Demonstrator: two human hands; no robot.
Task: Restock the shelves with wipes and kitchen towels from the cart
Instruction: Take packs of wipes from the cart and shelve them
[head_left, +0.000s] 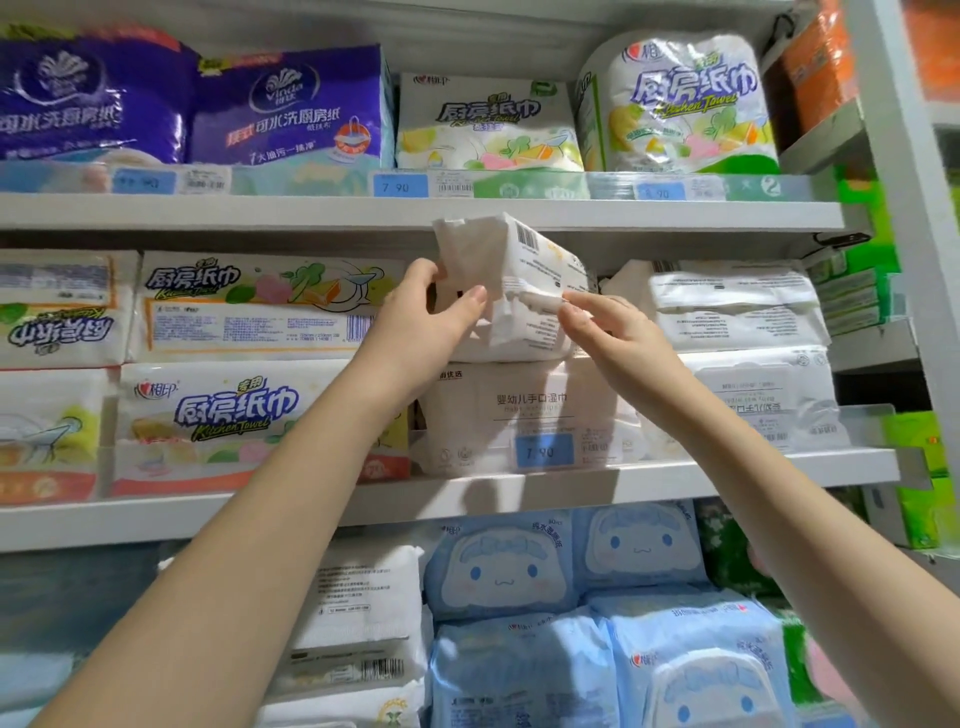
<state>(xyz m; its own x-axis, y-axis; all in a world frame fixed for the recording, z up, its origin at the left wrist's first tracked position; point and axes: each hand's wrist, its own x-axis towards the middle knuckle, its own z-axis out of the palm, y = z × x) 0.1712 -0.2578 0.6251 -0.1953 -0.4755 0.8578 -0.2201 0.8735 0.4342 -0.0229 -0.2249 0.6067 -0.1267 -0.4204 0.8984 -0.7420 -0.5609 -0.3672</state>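
Both hands (519, 317) on white wipes pack (511, 291) — middle shelf (675, 480)

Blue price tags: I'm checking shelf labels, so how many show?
4: three on the top shelf rail, at left, middle and right; one on the middle rail. Others may be hidden.
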